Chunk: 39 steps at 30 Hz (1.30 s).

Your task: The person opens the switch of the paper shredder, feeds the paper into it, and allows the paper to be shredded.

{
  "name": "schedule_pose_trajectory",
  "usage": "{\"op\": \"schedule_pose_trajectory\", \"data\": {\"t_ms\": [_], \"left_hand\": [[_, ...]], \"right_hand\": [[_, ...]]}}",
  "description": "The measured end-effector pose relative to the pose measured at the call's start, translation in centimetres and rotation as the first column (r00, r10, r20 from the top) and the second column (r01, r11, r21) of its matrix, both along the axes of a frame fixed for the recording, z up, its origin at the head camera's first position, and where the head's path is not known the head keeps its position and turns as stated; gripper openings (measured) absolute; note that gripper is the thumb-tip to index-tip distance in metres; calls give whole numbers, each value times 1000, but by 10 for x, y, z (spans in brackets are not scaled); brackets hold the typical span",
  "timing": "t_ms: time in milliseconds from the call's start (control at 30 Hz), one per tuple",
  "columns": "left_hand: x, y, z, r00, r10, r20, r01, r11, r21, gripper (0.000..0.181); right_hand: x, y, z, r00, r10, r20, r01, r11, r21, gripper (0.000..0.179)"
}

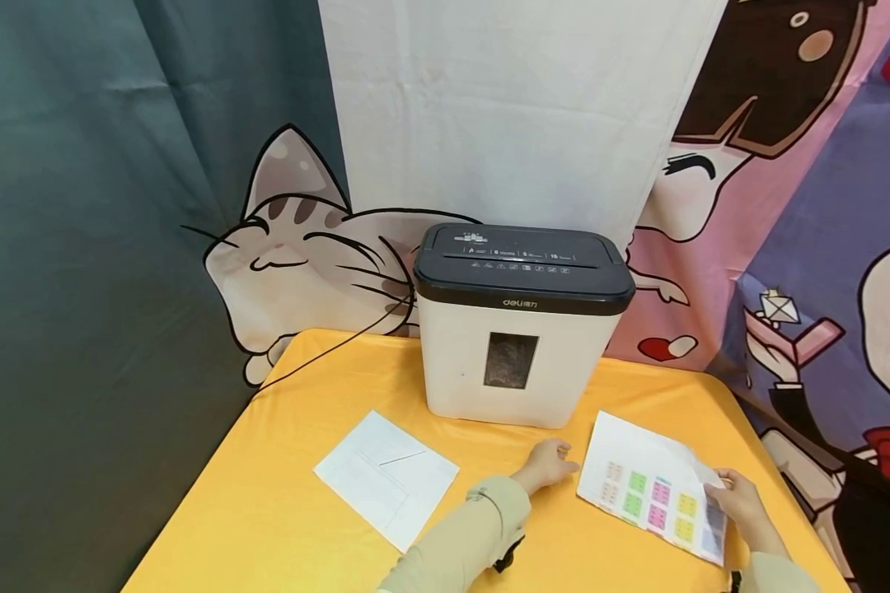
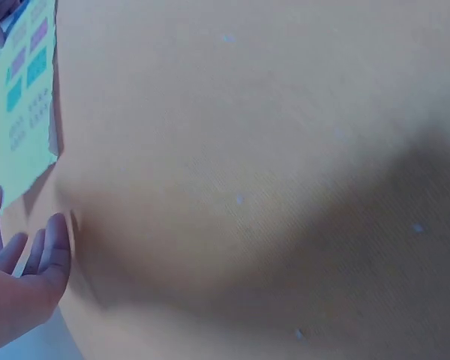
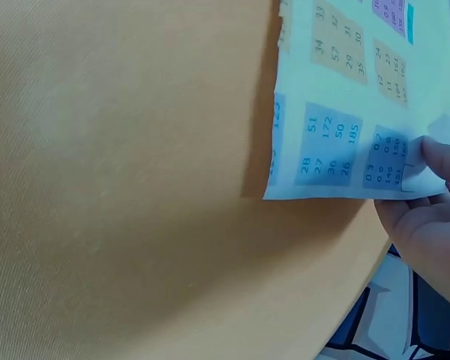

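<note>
A sheet of paper [image 1: 641, 461] printed with coloured blocks of numbers lies on the right side of the table. My right hand [image 1: 742, 502] pinches its right edge, thumb on top and fingers beneath, as the right wrist view of the printed sheet [image 3: 334, 142] shows. Just left of the sheet, my left hand [image 1: 549, 465] reaches out with loosely bent fingers and nothing in them. In the left wrist view the left hand [image 2: 34, 285] is close to the sheet's near corner.
A paper shredder [image 1: 515, 362] with a black top and white bin stands at the back of the yellow table [image 1: 282, 494]. Another white sheet [image 1: 386, 473] with thin lines lies on the left. A dark cord [image 1: 326, 352] runs left from the shredder. Printed curtains hang behind.
</note>
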<state>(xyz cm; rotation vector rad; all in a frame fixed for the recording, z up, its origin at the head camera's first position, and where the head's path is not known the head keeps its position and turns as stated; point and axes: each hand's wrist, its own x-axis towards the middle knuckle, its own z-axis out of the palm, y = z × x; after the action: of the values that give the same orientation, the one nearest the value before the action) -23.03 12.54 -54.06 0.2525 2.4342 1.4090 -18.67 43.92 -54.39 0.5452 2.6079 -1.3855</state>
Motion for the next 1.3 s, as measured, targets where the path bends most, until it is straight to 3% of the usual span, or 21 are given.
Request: {"op": "schedule_pose_trajectory", "data": {"t_ms": [100, 400, 633, 800, 900, 1033, 1133, 1300], "left_hand": [[-4, -6, -1, 1000, 15, -12, -15, 999, 43, 42], [-8, -11, -6, 994, -36, 104, 14, 978, 210, 54], [-6, -7, -9, 982, -76, 173, 13, 940, 340, 25], [-7, -10, -11, 987, -72, 143, 10, 920, 392, 19], [-8, -16, -9, 994, -42, 99, 1, 922, 387, 19], [-11, -28, -5, 1000, -6, 12, 2, 939, 343, 19], [-13, -38, -2, 999, 6, -50, 10, 949, 316, 20], [-18, -55, 6, 992, 19, -129, 21, 955, 297, 21]], "right_hand": [[-3, -1, 4, 1000, 28, -3, -28, 999, -25, 45], [-6, -16, 16, 993, 106, -49, -111, 987, -118, 42], [-8, -30, 25, 986, 128, -107, -142, 980, -137, 33], [-8, -42, 32, 975, 149, -164, -176, 971, -160, 23], [-7, -49, 34, 964, 156, -215, -200, 959, -202, 8], [-7, -60, 39, 934, 172, -313, -263, 924, -278, 10], [-7, -71, 43, 896, 177, -407, -316, 898, -305, 14], [-9, -90, 52, 828, 166, -536, -363, 886, -287, 16]]}}
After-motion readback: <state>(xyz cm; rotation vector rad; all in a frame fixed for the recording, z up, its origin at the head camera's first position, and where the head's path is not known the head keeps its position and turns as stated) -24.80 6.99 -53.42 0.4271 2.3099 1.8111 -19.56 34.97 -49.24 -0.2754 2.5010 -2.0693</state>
